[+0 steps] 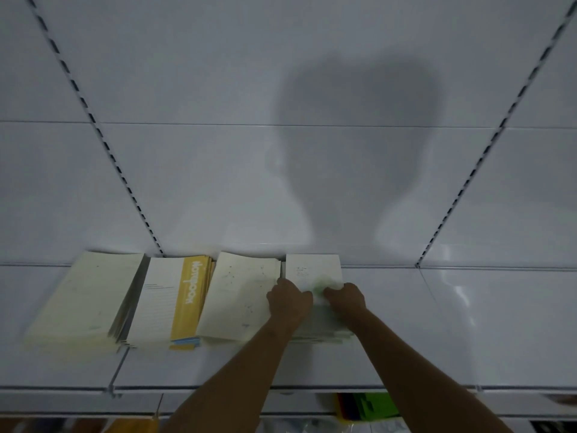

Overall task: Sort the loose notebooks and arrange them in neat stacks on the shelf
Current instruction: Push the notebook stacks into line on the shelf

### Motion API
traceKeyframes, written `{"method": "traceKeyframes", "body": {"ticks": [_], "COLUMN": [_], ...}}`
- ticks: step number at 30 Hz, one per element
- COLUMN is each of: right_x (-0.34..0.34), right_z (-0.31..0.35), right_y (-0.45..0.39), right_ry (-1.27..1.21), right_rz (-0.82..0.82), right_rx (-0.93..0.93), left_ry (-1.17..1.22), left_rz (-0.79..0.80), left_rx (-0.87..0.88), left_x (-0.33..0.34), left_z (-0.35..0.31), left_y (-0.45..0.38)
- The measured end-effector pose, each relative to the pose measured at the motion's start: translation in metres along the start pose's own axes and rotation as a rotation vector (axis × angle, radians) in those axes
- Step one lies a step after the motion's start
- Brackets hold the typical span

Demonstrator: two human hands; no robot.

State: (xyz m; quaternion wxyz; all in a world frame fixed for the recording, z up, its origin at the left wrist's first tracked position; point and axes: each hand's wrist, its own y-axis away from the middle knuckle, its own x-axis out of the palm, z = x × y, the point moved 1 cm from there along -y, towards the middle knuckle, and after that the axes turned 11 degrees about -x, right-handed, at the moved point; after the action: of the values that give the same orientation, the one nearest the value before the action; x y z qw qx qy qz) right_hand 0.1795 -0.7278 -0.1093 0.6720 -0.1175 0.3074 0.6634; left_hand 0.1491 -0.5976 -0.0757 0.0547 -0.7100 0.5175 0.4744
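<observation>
2 bare forearms reach up and forward from the bottom edge, converging over the white shelf (312,370). Below the shelf's front lip, green and dark items (368,406) sit on a lower level, partly hidden by the arms. The left hand (288,300) lies knuckles up, fingers curled down onto the left edge of the rightmost stack (313,270). The right hand (345,296) mirrors it on the stack's right side, fingers bent over the top notebook. Both grips look closed on this stack, pressing or squaring it from either side, though blur around the fingertips hides exactly how they pinch.

4 stacks of notebooks stand side by side on the shelf, running back toward the wall. From the left: a cream stack (84,301), its edges fanned loosely; a stack topped by a white and yellow cover (175,301); a pale stack with faint dotted drawings (240,295), just beside the left hand; then the held white stack, whose far end nearly touches the back panel (218,182). On that panel, between 2 slotted uprights, falls the person's shadow (359,135).
</observation>
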Motion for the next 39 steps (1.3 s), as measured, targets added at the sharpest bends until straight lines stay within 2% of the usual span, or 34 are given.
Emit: {"method": "traceKeyframes", "body": {"ticks": [7,14,18,23,33,39], "right_x": [-0.016,-0.018,-0.018,-0.018,-0.018,-0.018], "right_z": [-0.014,-0.017,-0.018,-0.017,-0.015,-0.016], "right_y": [0.003,0.007,0.012,0.013,0.012,0.011], "right_ry": [-0.281,-0.33,-0.364,-0.372,-0.381,-0.396], "right_rz": [0.018,0.014,0.001,-0.004,-0.014,-0.008], "right_rx": [0.12,0.121,0.11,0.133,0.152,0.163], "left_ry": [-0.139,-0.285,-0.279,-0.164,-0.137,-0.133], "left_rz": [-0.013,-0.045,-0.023,0.041,0.082,0.044], "left_rx": [-0.008,0.073,0.059,-0.119,-0.135,-0.102], "left_x": [0.006,0.014,0.016,0.023,0.024,0.029], "left_z": [-0.01,-0.008,-0.011,-0.014,-0.015,-0.014], "left_y": [0.001,0.005,0.007,0.02,0.018,0.014]}}
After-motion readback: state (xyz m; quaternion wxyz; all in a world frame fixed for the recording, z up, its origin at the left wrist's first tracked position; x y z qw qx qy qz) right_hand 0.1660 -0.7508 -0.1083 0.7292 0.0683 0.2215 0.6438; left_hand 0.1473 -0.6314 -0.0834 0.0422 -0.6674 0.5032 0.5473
